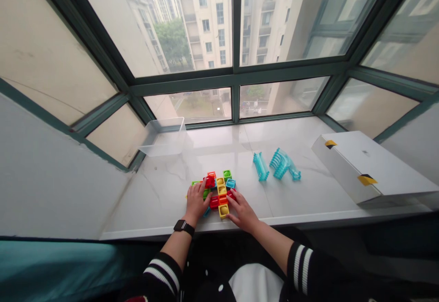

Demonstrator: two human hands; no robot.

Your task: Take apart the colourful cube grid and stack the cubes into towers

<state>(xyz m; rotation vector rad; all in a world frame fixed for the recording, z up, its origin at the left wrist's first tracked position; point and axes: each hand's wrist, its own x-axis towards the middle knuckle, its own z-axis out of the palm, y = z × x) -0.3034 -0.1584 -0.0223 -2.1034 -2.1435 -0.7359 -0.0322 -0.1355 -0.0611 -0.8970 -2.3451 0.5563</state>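
Note:
A cluster of small square toy blocks in red, yellow, green and blue lies on the white sill in front of me. My left hand [196, 202], wearing a black watch, has its fingertips on a red block [208, 182] at the left of the cluster, and a green block [206, 194] shows by its thumb. From the right, my right hand [244, 214] curls its fingers over another red block [231, 194], partly hidden. Its thumb rests near a yellow block [223, 210]. Yellow blocks [220, 186] with round hollows form a column between the hands.
Clear blue ribbed track pieces [281, 163] and another such piece [261, 166] lie to the right. A transparent plastic bin [163, 149] stands at the back left. A large white box [384, 165] with yellow-black tabs occupies the right end. Windows close off the back.

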